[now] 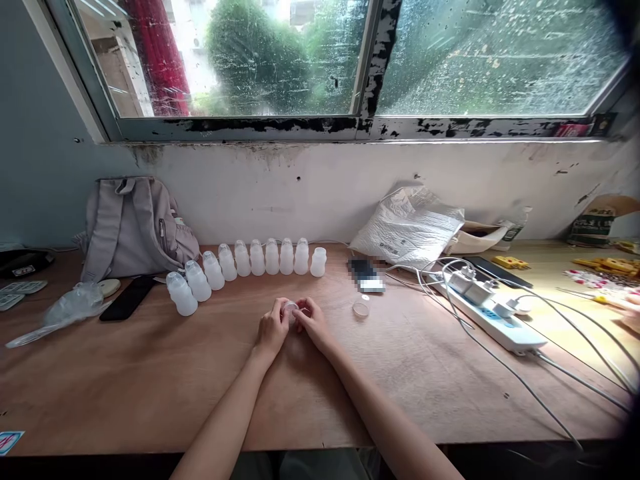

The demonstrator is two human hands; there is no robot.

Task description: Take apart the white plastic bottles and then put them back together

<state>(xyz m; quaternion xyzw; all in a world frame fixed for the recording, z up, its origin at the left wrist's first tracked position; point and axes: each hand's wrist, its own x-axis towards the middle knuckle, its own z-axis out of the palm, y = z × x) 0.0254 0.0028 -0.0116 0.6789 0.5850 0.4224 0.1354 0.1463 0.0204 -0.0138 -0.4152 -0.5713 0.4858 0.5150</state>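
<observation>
Near the middle of the table, my left hand and my right hand meet with fingers closed around a small clear plastic cap. My fingers cover much of it. Another clear cap lies to the right of my right hand. Beyond my hands, several white plastic bottles stand upright in a curved row, most with clear tops. The rightmost bottle looks shorter, with no clear top visible on it.
At the left are a grey backpack, a black phone and a crumpled plastic bag. A silver mailing bag leans against the wall. On the right, a white power strip trails cables across the table.
</observation>
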